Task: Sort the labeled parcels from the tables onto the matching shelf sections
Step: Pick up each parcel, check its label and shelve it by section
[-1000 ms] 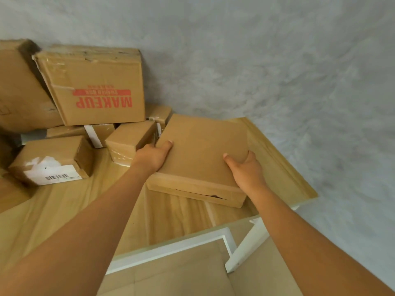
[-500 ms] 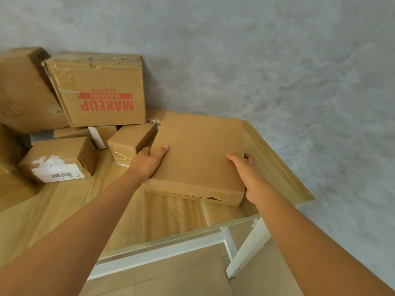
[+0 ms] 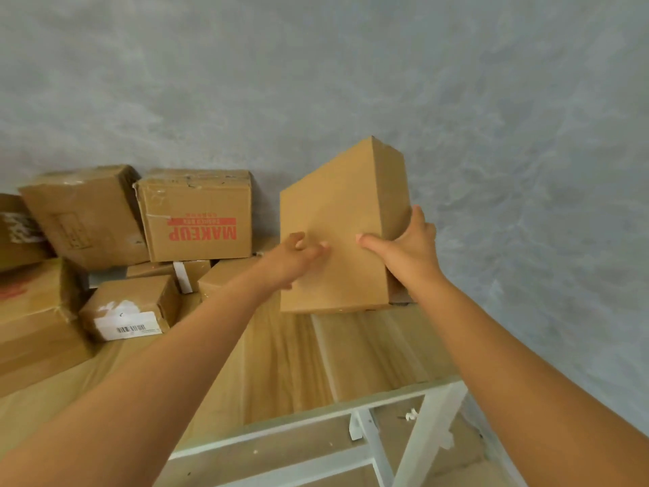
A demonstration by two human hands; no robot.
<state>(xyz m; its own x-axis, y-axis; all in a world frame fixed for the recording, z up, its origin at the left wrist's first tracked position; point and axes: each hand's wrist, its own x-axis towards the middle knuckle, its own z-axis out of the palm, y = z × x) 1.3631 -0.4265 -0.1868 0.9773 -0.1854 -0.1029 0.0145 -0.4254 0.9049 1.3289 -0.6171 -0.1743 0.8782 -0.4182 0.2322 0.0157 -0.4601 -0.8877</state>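
1. A plain parcel (image 3: 337, 233) is held tilted up on edge at the centre of the frame, above the table (image 3: 281, 363).
2. The left hand (image 3: 291, 260) is pressed against its broad face, fingers curled at the left edge.
3. The right hand (image 3: 404, 251) is wrapped round its right side, thumb on the face, fingers behind.
4. At the left of the frame, other boxes are stacked, among them a MAKEUP box (image 3: 196, 216) and a barcode box (image 3: 130, 307).
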